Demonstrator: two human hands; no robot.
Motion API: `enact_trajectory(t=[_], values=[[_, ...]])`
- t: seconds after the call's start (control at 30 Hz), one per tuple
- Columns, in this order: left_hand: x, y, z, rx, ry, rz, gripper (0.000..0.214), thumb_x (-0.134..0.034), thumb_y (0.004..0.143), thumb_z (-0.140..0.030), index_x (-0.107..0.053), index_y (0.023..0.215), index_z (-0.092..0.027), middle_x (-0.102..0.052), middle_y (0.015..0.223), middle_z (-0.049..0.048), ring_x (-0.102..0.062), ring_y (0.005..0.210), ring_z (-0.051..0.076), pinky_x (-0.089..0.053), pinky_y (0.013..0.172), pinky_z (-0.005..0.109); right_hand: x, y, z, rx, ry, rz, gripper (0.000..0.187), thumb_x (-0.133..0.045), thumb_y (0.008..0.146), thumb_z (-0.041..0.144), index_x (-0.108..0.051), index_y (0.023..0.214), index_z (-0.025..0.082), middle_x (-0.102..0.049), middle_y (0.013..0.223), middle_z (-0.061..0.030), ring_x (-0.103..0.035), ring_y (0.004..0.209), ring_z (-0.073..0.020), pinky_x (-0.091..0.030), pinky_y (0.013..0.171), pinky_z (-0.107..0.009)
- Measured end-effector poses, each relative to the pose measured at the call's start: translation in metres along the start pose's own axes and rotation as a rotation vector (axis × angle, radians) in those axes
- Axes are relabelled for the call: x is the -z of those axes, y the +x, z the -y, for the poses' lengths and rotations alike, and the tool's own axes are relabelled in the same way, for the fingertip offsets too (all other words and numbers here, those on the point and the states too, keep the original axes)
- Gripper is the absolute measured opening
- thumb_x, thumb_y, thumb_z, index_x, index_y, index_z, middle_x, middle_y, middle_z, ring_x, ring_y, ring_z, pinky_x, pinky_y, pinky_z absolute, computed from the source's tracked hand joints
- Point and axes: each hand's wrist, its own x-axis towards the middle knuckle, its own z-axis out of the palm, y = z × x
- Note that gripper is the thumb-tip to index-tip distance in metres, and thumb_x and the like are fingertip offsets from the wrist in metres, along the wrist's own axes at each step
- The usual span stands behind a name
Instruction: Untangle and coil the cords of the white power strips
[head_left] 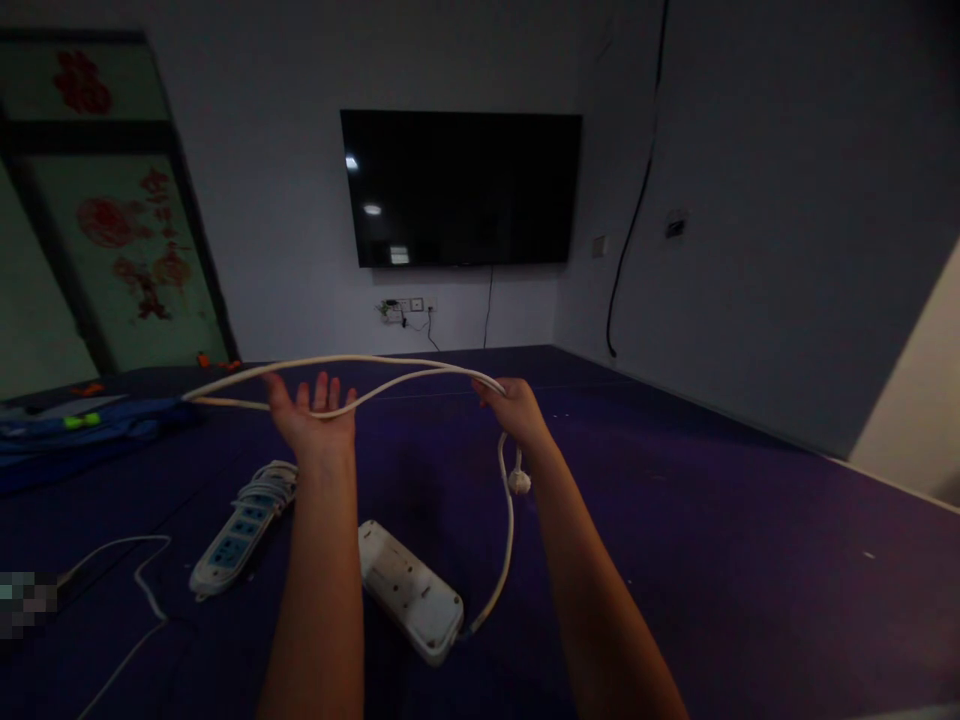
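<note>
Above purple flooring (712, 540), the right hand (517, 410) clasped a doubled, thin white cable (375, 358) running leftward across the spread-fingered left hand (321, 432).

The left hand (319, 422) lies palm up, fingers (322, 388) loosely spread — the right hand (516, 405), apart to its right and about level, is pinched closed, each bare forearm (319, 580) trailing below.

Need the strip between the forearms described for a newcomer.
From the black TV, drop to the purple surface below. Between the person's forearms lies a white power strip, its cord looping up from the lower-right end to the right hand. Unlike the blue-panelled strip left of it, it shows no blue.
</note>
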Motion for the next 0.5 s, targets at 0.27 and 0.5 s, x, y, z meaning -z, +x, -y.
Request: enact_trajectory(t=[0.27,0.5], values=[[-0.023,-0.009,0.022,0.180,-0.184,0.253,0.050,-0.048,0.077,-0.056,-0.037,0.115,-0.026,-0.054,0.118,0.0128,-0.056,0.108,0.023,-0.047,0.085,0.042,-0.008,-0.004,0.003,0.022,-0.031,0.212,0.047,-0.053,0.068,0.058,-0.053,0.049,0.016,-0.036,0.041,0.0046,-0.032,0.042,-0.0072,-0.022,0.045,-0.023],[-0.025,-0.015,0.020,0.057,-0.183,0.284,0.022,-0.037,0.085,-0.047,-0.038,0.090,-0.026,-0.064,0.101,0.0070,-0.064,0.091,0.022,-0.049,0.080,0.042,-0.020,-0.007,0.001,0.048,-0.101,0.345,0.043,-0.051,0.075,0.049,-0.052,0.048,0.015,-0.038,0.040,0.0041,-0.034,0.042,-0.0073,-0.024,0.046,-0.023]])
